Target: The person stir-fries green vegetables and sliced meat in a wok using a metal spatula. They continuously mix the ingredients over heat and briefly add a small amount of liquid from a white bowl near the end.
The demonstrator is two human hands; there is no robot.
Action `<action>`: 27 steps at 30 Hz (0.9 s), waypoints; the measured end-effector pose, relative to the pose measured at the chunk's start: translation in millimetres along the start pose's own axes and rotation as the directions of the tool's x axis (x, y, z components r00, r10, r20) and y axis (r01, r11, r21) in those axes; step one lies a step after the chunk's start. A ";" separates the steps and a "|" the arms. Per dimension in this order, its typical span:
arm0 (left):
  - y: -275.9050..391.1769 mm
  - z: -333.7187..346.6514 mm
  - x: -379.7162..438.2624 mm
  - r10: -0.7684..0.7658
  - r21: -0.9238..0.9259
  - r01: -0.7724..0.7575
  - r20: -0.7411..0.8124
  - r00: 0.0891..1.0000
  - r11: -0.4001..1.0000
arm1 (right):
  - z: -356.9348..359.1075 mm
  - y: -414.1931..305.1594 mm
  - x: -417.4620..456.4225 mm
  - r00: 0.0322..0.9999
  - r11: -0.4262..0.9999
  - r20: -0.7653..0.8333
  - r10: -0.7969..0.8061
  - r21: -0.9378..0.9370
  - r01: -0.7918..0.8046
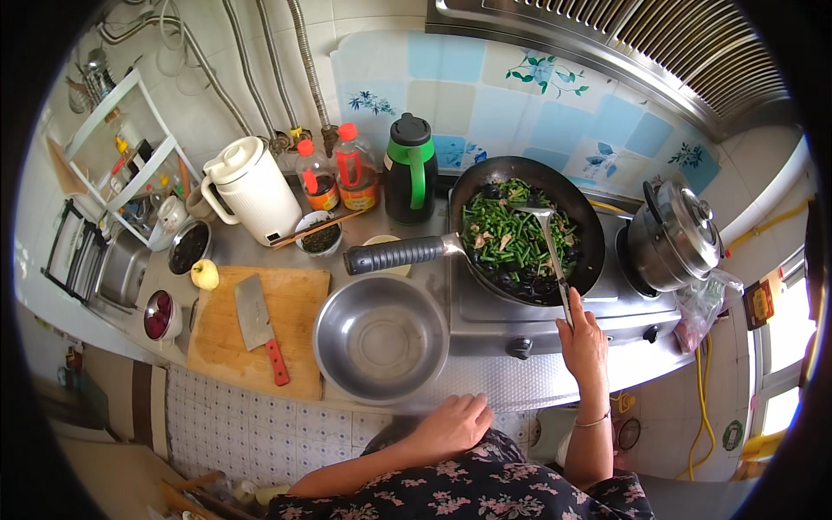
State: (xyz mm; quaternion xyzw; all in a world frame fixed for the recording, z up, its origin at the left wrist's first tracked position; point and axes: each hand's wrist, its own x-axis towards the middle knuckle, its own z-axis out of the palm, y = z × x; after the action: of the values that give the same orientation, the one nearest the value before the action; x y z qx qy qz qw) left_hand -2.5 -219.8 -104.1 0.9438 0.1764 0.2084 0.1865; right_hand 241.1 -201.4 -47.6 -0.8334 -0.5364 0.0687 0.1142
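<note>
My right hand [585, 344] grips the handle of a metal spatula [550, 244], whose blade rests in a black wok [593, 273]. Cut green vegetable pieces [513, 224], dark pieces that look like wood ear fungus and a few pale brown bits fill the wok. It sits on the left burner of a steel gas stove [500, 325], its black ribbed handle [396, 254] pointing left. My left hand [455, 419] is at the counter's front edge, fingers curled, with nothing visible in it. An empty steel basin [380, 338] stands just beyond that hand.
A cleaver [255, 312] lies on a wooden cutting board [221, 344]. Behind stand a white kettle [250, 188], two sauce bottles [356, 175], a green-black thermos jug [409, 175] and a bowl with chopsticks [320, 240]. A lidded steel pot [676, 240] occupies the right burner, beneath a range hood [585, 45].
</note>
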 end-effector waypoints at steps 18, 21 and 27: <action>-354.3 -22.3 -28.8 -0.827 -0.876 0.476 0.326 0.457 -0.082 | 128.9 -56.8 -77.7 0.871 0.867 0.353 -0.343 0.476 0.149; -349.1 -21.9 -13.4 -0.808 -0.881 0.224 0.473 0.353 -0.418 | 142.3 -69.6 -74.0 0.867 0.839 0.432 -0.250 0.543 -0.029; -395.9 -2.2 -26.6 -0.767 -0.894 0.403 0.396 0.505 -0.197 | 173.5 -76.6 -66.9 0.840 0.810 0.521 -0.153 0.553 -0.195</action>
State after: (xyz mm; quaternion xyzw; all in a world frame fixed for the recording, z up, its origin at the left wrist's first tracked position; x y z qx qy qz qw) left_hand -127.2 113.6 -279.4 0.3526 0.4572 0.2883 0.7639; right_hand 104.8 -211.5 -195.2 -0.7086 -0.4888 0.4645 0.2078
